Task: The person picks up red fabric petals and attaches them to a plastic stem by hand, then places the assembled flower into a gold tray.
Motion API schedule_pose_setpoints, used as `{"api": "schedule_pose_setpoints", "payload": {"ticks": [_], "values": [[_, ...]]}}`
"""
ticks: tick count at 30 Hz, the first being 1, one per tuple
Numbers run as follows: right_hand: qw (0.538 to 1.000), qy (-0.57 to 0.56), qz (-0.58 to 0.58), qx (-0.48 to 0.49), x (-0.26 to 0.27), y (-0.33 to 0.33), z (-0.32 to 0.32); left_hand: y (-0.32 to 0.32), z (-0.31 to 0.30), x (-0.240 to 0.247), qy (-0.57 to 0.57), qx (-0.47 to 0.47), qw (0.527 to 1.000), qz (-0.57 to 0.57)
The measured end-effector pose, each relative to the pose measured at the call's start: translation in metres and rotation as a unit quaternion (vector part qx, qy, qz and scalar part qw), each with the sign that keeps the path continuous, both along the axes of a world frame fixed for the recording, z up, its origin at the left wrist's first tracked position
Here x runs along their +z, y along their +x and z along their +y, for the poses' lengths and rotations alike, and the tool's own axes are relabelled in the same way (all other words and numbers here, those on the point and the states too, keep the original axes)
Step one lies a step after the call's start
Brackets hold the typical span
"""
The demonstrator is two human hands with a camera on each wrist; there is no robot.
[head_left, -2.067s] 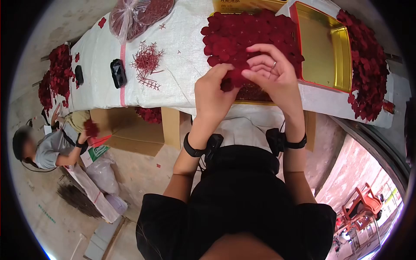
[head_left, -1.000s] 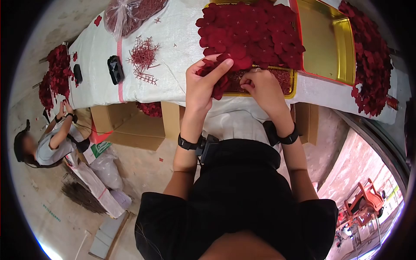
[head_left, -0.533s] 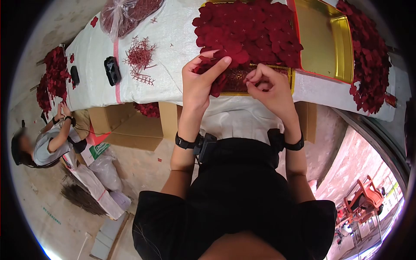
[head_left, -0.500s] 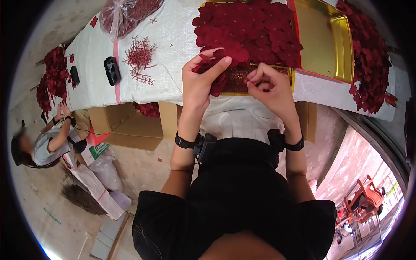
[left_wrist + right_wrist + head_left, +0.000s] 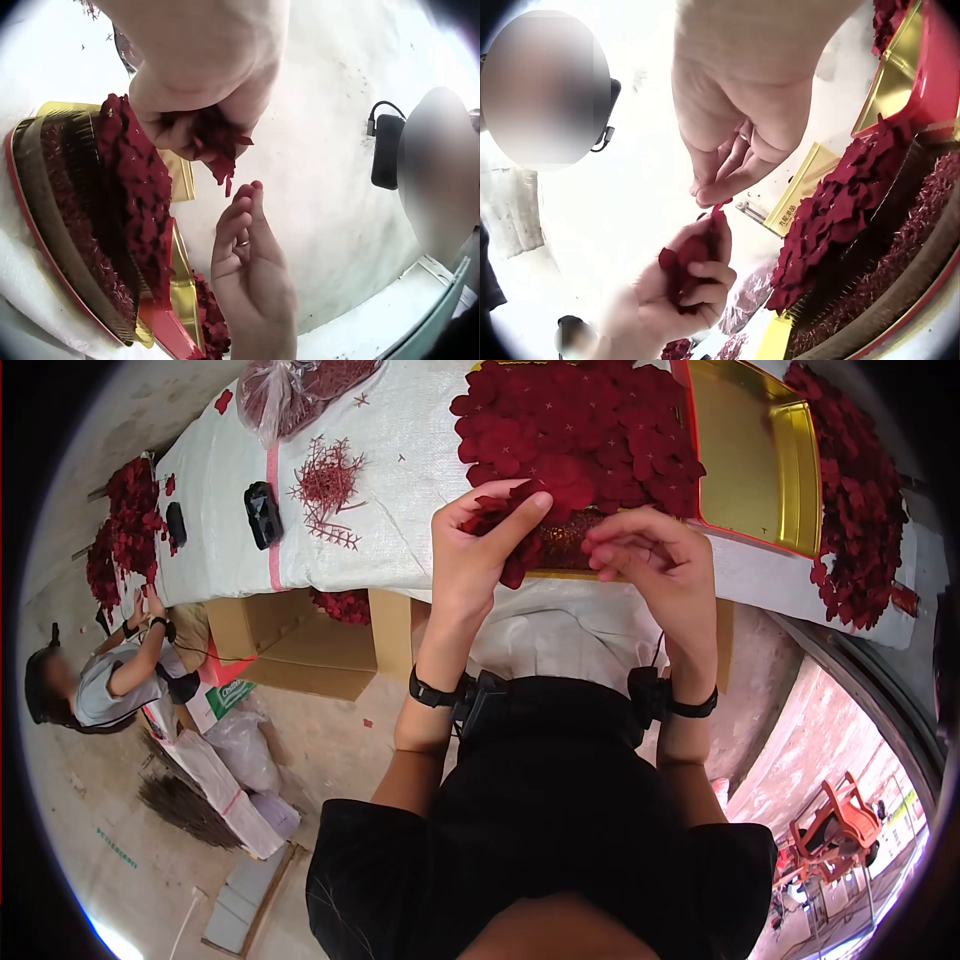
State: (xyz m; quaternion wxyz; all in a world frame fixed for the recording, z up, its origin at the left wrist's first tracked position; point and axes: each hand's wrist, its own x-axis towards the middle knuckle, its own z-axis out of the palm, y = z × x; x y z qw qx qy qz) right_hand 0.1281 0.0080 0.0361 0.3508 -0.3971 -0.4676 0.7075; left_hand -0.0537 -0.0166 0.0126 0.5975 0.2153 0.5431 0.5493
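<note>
In the head view my left hand (image 5: pixel 470 555) holds a bunch of dark red flower-shaped petal pieces (image 5: pixel 522 568), thumb laid over them. The right wrist view shows this petal bunch (image 5: pixel 686 262) clasped under curled fingers. My right hand (image 5: pixel 665 560) is just to the right, its fingers drawn together and lightly bent, tips reddish. In the left wrist view these fingertips of the right hand (image 5: pixel 251 277) stand close to the hanging petal tips, and nothing shows between them. Beneath both hands lies a gold-rimmed tin (image 5: pixel 560 573) with red scraps inside, its far part covered by a flower heap (image 5: pixel 590 430).
A red-edged gold tin (image 5: pixel 750 470) stands right of the heap, with loose red petals (image 5: pixel 860 510) beyond. Leftward lie thin red cross-shaped stems (image 5: pixel 328 475), a black device (image 5: pixel 263 515) and a plastic bag (image 5: pixel 300 400). Another person (image 5: pixel 100 680) works at far left.
Both hands were together at the petals, then the left drew back with a bunch while the right dipped to the tin. Since then the right hand has risen rightward, its fingers loosening.
</note>
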Motion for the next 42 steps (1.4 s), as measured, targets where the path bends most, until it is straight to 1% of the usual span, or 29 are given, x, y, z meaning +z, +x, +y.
{"api": "schedule_pose_setpoints", "payload": {"ticks": [4, 6, 9, 12, 13, 18, 21, 24, 27, 30, 33, 36, 39, 42], "values": [[0.998, 0.02, 0.022, -0.051, 0.003, -0.015, 0.005, 0.006, -0.002, 0.012, 0.016, -0.025, 0.999, 0.042], [0.997, 0.034, 0.021, -0.072, 0.0, -0.021, 0.005, 0.008, -0.002, 0.016, 0.022, -0.025, 0.998, 0.045], [0.996, 0.053, 0.027, -0.069, -0.003, -0.02, 0.006, 0.008, -0.002, 0.018, 0.027, -0.035, 0.998, 0.046], [0.984, 0.158, 0.027, -0.081, -0.018, -0.02, 0.009, 0.009, -0.003, 0.02, 0.033, -0.047, 0.997, 0.045], [0.983, 0.16, 0.029, -0.08, -0.018, -0.02, 0.009, 0.009, -0.003, 0.021, 0.035, -0.051, 0.997, 0.044], [0.982, 0.168, 0.027, -0.085, -0.022, -0.016, 0.007, 0.012, -0.002, 0.023, 0.04, -0.064, 0.996, 0.053], [0.985, 0.132, 0.028, -0.103, -0.02, -0.017, 0.006, 0.012, -0.002, 0.025, 0.043, -0.073, 0.994, 0.062], [0.985, 0.141, 0.033, -0.092, -0.02, -0.018, 0.008, 0.012, -0.002, 0.027, 0.049, -0.087, 0.992, 0.074], [0.989, 0.062, 0.092, -0.093, -0.025, -0.014, 0.004, 0.011, -0.002, 0.028, 0.063, -0.1, 0.988, 0.096], [0.979, 0.04, 0.155, -0.125, -0.024, -0.018, 0.002, 0.009, -0.004, 0.033, 0.056, -0.117, 0.987, 0.094], [0.972, 0.102, 0.14, -0.157, -0.033, -0.021, -0.001, 0.011, -0.003, 0.034, 0.061, -0.117, 0.985, 0.108], [0.968, 0.137, 0.09, -0.192, -0.035, -0.022, -0.005, 0.012, -0.003, 0.035, 0.06, -0.116, 0.984, 0.119], [0.968, 0.157, 0.063, -0.183, -0.034, -0.023, -0.005, 0.012, -0.004, 0.031, 0.063, -0.108, 0.985, 0.117], [0.975, 0.082, 0.108, -0.177, -0.027, -0.022, -0.001, 0.011, -0.002, 0.032, 0.044, -0.098, 0.988, 0.107]]}}
